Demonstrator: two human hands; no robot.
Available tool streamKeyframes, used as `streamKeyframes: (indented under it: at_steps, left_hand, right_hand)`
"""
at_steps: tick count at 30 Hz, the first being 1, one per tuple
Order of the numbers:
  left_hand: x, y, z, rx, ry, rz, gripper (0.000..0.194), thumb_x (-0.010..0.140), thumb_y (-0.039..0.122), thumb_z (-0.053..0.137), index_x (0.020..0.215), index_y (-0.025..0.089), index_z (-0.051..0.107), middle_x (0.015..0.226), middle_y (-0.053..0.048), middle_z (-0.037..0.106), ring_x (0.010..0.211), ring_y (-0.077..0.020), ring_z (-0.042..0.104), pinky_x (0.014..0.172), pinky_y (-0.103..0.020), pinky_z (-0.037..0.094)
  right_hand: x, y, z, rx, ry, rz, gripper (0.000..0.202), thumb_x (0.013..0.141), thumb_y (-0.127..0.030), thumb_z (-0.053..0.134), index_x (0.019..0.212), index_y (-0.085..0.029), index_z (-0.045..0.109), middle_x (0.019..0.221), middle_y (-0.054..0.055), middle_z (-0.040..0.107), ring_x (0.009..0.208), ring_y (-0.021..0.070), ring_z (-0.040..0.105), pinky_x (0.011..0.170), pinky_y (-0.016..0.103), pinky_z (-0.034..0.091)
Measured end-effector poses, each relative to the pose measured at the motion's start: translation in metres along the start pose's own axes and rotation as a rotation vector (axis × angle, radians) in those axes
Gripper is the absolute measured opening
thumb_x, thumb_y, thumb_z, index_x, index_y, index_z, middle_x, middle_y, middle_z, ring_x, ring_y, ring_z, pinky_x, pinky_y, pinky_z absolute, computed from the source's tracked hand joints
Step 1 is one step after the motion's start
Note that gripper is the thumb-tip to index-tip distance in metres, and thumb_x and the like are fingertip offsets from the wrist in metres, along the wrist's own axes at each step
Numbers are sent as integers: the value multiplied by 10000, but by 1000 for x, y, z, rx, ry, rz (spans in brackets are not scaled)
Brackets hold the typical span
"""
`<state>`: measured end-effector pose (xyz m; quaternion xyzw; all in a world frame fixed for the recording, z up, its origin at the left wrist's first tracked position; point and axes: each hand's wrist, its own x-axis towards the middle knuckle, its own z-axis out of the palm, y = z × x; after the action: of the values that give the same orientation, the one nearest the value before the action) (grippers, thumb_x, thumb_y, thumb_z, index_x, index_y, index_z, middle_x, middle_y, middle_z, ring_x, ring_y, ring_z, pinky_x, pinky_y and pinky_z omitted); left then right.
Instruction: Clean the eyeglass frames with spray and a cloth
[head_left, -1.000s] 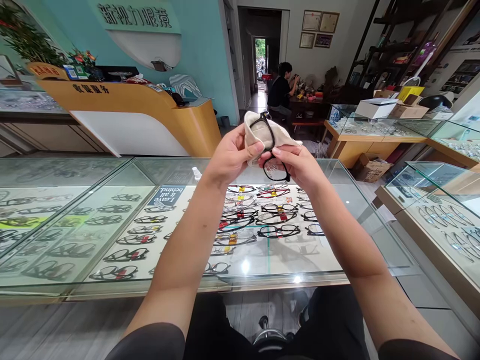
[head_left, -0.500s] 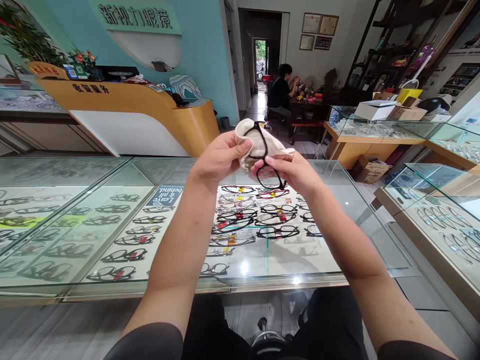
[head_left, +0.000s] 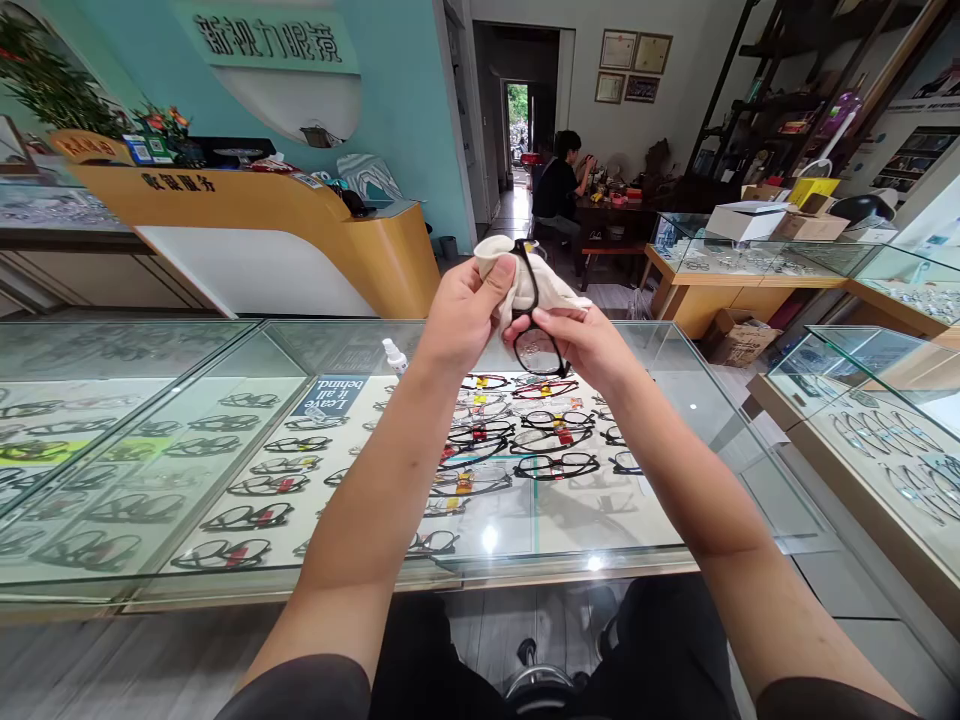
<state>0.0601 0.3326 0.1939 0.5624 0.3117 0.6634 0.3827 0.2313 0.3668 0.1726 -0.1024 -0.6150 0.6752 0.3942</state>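
Black-framed eyeglasses point(head_left: 538, 352) are held up over the glass counter, tilted so that one lens hangs below the other. My left hand point(head_left: 466, 308) is closed on a cream cloth point(head_left: 551, 290), pressing it with the thumb over the upper lens, which the cloth largely covers. My right hand point(head_left: 581, 340) pinches the frame near its middle, and part of the cloth lies over its fingers. The lower lens is bare and shows speckles. Just left of my left wrist, a small white spray bottle point(head_left: 394, 356) stands on the counter.
Beneath my arms is the glass display case point(head_left: 600, 560) with rows of eyeglasses inside. More cases point(head_left: 885, 440) stand to the right. A person point(head_left: 559, 185) sits at a dark table at the back. A wooden reception counter point(head_left: 285, 200) is at the far left.
My left hand has shifted right, its thumb moving across the cloth over the upper lens. The spray bottle has come into view beside my left forearm. My right hand has hardly moved.
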Motion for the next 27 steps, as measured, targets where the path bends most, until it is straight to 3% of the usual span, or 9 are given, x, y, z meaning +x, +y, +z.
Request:
streamKeyframes:
  at_steps: [3,5,9,14,17,20,22,24,27]
  left_hand:
    - [-1,9,-10,-40,-199,-116,506,787,599,938,926,189,676,717,-25,711,561,-152,693,523,-276,589]
    - [-1,12,-12,-47,-229,-128,532,719,512,1010,1003,187,700,771,-30,742,586,-147,702,541,-266,593]
    - [0,1,1,-31,-35,-30,530,645,477,1054,942,203,712,728,17,716,504,-82,610,458,-208,496]
    - [2,-14,13,-6,171,27,511,859,685,834,794,219,635,549,40,584,430,-97,559,381,-216,413]
    - [3,-3,-5,6,9,-35,508,884,683,812,817,204,655,583,-7,635,543,-179,698,457,-261,531]
    - [2,14,-28,21,-226,-121,475,777,562,956,892,173,710,727,-53,738,670,-224,770,592,-320,641]
    - [0,19,-30,43,-272,-123,496,697,480,1025,952,166,736,788,-51,763,678,-207,765,622,-313,648]
    - [-1,15,-20,58,-196,-56,530,643,452,1056,964,172,741,781,-28,754,607,-159,718,563,-268,601]
    - [-2,-3,7,38,69,87,497,711,546,1001,883,191,699,668,29,669,477,-78,584,451,-204,472]
  right_hand:
    - [1,-5,-5,82,21,55,388,753,-537,954,863,-187,826,912,74,843,881,232,804,871,355,682]
    - [2,-5,-6,91,20,61,405,736,-547,961,855,-185,824,889,74,841,859,226,801,851,347,681]
    - [4,3,-1,25,19,-9,395,768,-543,952,892,-184,842,909,63,844,868,208,791,884,329,665]
    - [3,7,1,-41,16,-19,372,819,-540,918,937,-192,860,960,63,851,909,211,784,894,324,650]
    - [2,1,-2,24,0,27,367,797,-516,940,897,-173,855,921,74,849,870,206,789,856,315,656]
    - [3,-5,-8,83,-37,84,379,772,-514,960,853,-159,856,862,79,846,812,202,795,786,297,654]
    - [3,-5,-10,77,-59,88,382,780,-518,958,860,-156,864,869,80,849,808,195,798,764,276,639]
    - [3,-4,-9,44,-47,44,377,795,-516,953,880,-158,870,885,72,849,819,181,791,760,255,621]
    - [2,0,-5,-9,-4,-11,374,810,-523,944,905,-168,872,907,62,843,833,168,769,776,253,611]
